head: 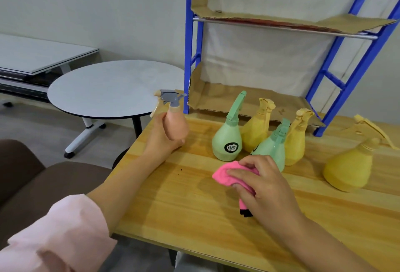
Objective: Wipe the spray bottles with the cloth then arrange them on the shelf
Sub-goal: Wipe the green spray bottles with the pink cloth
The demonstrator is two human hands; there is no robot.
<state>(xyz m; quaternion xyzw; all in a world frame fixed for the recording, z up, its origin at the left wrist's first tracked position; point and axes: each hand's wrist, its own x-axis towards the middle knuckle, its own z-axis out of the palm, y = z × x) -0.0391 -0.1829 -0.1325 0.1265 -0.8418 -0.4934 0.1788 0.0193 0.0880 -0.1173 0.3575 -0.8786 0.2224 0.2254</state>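
Observation:
My left hand (161, 134) grips a peach spray bottle (176, 123) with a grey trigger head, held upright at the wooden table's (194, 207) left edge. My right hand (263, 182) holds a bunched pink cloth (225, 175) against the tabletop, its black tag sticking out below. Behind the cloth stand two green bottles (227, 142) (273, 146) and two yellow ones (256, 129) (296, 142). A larger yellow bottle (348, 163) stands apart at the right. The blue shelf (194, 55) rises at the table's back, lined with cardboard.
A round grey table (112, 90) stands left of the shelf, with a longer white table (32, 53) behind it. A brown seat (54, 185) is at my lower left. The lowest cardboard shelf level (249, 98) lies just behind the bottles.

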